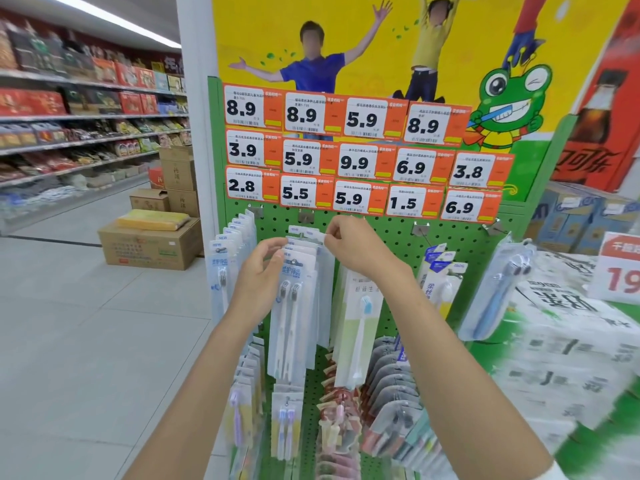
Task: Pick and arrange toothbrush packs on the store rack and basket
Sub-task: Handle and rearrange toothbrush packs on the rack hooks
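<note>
Green pegboard of the rack [391, 237] carried the toothbrush packs [298, 306], hung in a stack with the long axis running from 12 to 6 o'clock. The stack lay between the left hand [259, 275] at its 9 o'clock and the right hand [353, 247] at its 3 o'clock, and its top edge was pinched by both. Both hands were equally near, the right held slightly higher. The peg was hidden, so alignment of the hanging holes was judged decisive.

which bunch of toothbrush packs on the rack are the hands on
The second bunch from the left, the twin white-brush packs: the left hand and right hand both hold its top edge. No other bunch is touched.
</note>
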### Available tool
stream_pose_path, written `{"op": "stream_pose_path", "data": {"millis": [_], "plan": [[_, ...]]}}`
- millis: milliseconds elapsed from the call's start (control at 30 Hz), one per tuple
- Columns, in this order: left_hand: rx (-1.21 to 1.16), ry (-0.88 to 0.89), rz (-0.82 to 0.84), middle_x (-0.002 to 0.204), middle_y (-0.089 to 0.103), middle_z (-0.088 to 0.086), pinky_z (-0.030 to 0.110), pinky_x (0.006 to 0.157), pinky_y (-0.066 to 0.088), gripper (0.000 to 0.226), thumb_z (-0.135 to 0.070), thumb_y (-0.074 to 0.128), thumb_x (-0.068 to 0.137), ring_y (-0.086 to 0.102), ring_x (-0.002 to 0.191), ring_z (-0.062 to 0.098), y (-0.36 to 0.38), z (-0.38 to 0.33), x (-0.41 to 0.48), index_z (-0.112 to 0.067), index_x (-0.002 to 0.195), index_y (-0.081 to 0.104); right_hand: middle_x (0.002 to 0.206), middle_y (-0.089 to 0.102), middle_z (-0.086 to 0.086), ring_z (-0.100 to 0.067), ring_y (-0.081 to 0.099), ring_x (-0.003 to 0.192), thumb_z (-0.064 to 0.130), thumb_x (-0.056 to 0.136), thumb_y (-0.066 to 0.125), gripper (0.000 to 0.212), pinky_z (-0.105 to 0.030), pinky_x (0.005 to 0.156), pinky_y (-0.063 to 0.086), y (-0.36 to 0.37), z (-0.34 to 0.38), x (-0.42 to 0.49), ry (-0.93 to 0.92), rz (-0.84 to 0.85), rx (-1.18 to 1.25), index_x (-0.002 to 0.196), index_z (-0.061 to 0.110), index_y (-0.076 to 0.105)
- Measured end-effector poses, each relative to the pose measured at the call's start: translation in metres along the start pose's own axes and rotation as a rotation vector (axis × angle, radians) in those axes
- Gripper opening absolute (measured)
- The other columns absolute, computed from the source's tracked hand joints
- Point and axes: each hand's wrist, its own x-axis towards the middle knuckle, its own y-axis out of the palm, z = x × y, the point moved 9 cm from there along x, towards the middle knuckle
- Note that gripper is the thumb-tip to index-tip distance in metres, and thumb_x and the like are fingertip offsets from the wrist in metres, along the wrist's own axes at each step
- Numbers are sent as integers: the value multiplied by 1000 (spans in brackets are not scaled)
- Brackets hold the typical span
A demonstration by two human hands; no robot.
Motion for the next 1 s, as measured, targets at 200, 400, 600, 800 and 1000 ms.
{"op": "stream_pose_path", "data": {"millis": [200, 400, 600, 800, 1000], "plan": [[-35, -22, -13, 119, 55, -11, -4, 58, 38, 24, -20, 41, 105, 50, 100, -9, 0, -2, -3, -26, 122, 56, 65, 57, -1, -26, 55, 69, 8, 94, 46, 26, -37, 79, 42, -1, 1, -11, -58, -75, -58, 120, 9, 52], [-27, -18, -29, 122, 56, -9, -4, 65, 37, 25, -20, 41, 104, 52, 106, -4, -4, -4, -5, -25, 123, 57, 65, 58, -2, -24, 54, 77, 13, 88, 51, 29, -39, 101, 36, -10, 16, -29, -117, -197, -118, 115, 12, 61], [1, -7, -20, 125, 54, -13, 8, 89, 37, 27, -20, 43, 104, 50, 109, -5, -4, -8, -10, -26, 128, 54, 65, 55, -1, -22, 52, 78, 13, 84, 53, 24, -36, 93, 39, -27, 27, -55, -140, -313, 1, 105, 12, 64], [49, 93, -197, 132, 52, -11, 21, 104, 35, 33, -14, 48, 101, 45, 122, 2, -22, -26, -24, -22, 132, 53, 74, 62, 1, -9, 52, 68, 12, 87, 54, 27, -29, 67, 39, -55, 30, -78, -160, -449, 221, 111, 19, 63], [-95, 165, 5, 127, 60, -9, 16, 96, 44, 31, -20, 52, 101, 55, 116, 1, -3, -56, -31, -24, 132, 55, 75, 65, 4, -15, 60, 71, 5, 89, 55, 28, -28, 68, 48, -68, 39, -89, -221, -549, 514, 112, 20, 59]]}}
